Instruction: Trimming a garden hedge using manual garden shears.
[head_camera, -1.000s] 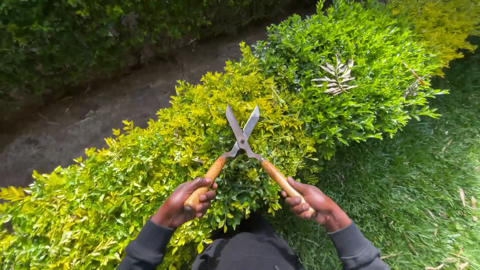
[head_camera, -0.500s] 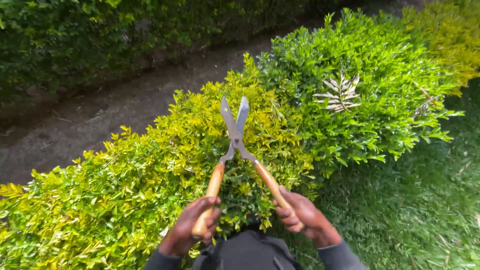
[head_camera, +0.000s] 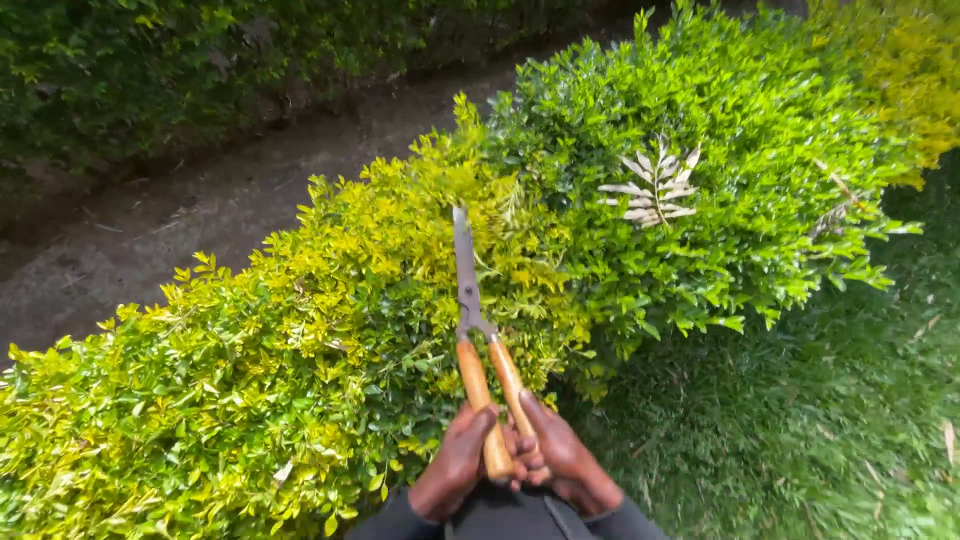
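With both wooden handles squeezed together, I finish a cut on the yellow-green hedge (head_camera: 300, 370).

My left hand (head_camera: 455, 470) and right hand (head_camera: 560, 462) each grip pressed tight around the long steel-bladed shears (head_camera: 470, 300), blades shut just ahead, buried in leaves; next, I judge, handles must spread apart.

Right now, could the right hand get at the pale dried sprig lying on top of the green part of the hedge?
Probably not without letting go: the right hand is wrapped round a wooden handle of the shears, close to the body. The pale sprig lies well ahead on the hedge top, with nothing over it.
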